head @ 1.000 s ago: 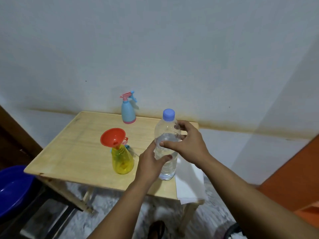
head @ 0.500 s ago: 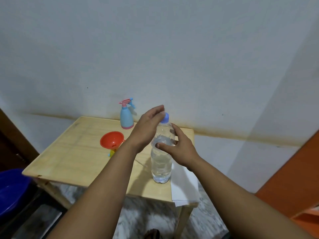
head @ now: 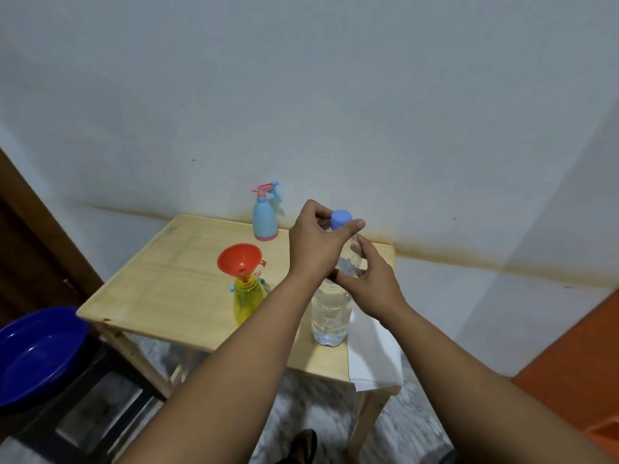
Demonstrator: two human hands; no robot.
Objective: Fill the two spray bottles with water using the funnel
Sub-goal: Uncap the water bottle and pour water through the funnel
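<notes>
Pale wooden table (head: 160, 289) against wall. Clear plastic water bottle (head: 330, 316) upright near front edge; right hand (head: 371, 283) clasps shoulder, left hand (head: 315, 242) fingers pinch blue screw cap (head: 341, 218). Brace body firmly, twist cap only. Red funnel (head: 239, 259) sits in yellow spray bottle (head: 248, 301); blue spray bottle (head: 265, 217) behind.

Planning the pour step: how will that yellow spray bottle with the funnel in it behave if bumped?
Likely tippy: the wide red funnel sits high in the narrow neck of the yellow spray bottle, and neither hand steadies it. Probably light, since it looks empty, so a nudge could slide it on the smooth wooden table. The funnel seems only rested in, so it may pop out.
</notes>
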